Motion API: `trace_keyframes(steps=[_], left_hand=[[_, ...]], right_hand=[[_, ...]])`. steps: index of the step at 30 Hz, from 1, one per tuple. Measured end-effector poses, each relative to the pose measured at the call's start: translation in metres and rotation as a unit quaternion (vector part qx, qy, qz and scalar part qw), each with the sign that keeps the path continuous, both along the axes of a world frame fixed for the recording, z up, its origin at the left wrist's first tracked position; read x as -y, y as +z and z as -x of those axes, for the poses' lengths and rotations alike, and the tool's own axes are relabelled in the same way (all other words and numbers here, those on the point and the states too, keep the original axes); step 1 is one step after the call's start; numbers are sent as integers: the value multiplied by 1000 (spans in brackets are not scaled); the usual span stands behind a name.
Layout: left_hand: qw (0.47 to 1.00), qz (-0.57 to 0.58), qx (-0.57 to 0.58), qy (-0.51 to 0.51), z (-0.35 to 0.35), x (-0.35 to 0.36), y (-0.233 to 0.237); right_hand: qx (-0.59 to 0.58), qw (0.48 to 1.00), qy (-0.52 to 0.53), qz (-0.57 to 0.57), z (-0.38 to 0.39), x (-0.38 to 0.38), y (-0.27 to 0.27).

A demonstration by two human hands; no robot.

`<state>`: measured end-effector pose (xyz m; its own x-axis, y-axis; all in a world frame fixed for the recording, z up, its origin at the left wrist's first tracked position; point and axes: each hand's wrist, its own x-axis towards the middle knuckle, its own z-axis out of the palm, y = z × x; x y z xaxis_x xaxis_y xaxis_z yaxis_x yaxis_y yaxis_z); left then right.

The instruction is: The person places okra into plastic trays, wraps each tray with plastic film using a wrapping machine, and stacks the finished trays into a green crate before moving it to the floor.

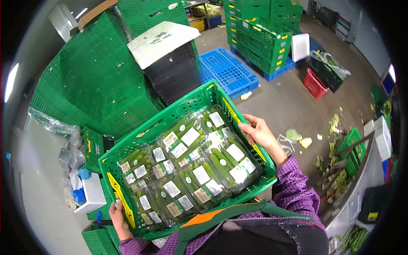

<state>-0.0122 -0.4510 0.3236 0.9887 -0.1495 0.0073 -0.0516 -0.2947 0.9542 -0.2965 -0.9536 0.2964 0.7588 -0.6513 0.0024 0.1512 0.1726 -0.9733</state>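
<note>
At the crate's (159, 121) ends, left hand (120, 219) and right hand (260, 135) partly curled, gripping rims.

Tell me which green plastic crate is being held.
The green plastic crate holding clear-wrapped green vegetables: left hand and right hand grip this one alone, at opposite ends.

Open grey concrete floor (272, 102) centre right, passable. Left side blocked: tall green perforated plastic crates (89, 80). Upper centre: flat blue slatted plastic pallet (229, 70), low obstacle. Lower right: curved metal table edge (346, 193) bars passage.
</note>
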Motion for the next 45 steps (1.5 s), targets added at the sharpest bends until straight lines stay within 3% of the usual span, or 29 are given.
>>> trace_keyframes(steps=[4, 9, 11, 20, 28, 33, 36, 41, 45], left_hand=[[999, 31, 35, 2, -6, -21, -44], [998, -5, 58, -19, 4, -14, -44], [998, 53, 37, -6, 14, 7, -43], [996, 84, 26, 19, 29, 20, -85], [992, 87, 35, 81, 60, 48, -128], [992, 65, 2, 111, 80, 67, -106], [988, 55, -30, 144, 61, 70, -89], [995, -48, -81, 40, -15, 107, -56], [988, -92, -120, 2, -45, 193, -86]], right_hand=[[29, 999, 14, 34, -1, -11, 2], [-3, 998, 6, 69, 16, -15, 10], [4, 998, 5, 63, 12, 6, 7], [-44, 986, 43, 155, -6, 41, 12], [-7, 982, 127, 141, -58, 110, -36], [-16, 976, 176, 131, -82, 136, -32], [-50, 977, 169, 122, -90, 136, -16], [-171, 976, 92, 103, -81, 141, -16], [-242, 968, 32, 60, -53, 184, -107]])
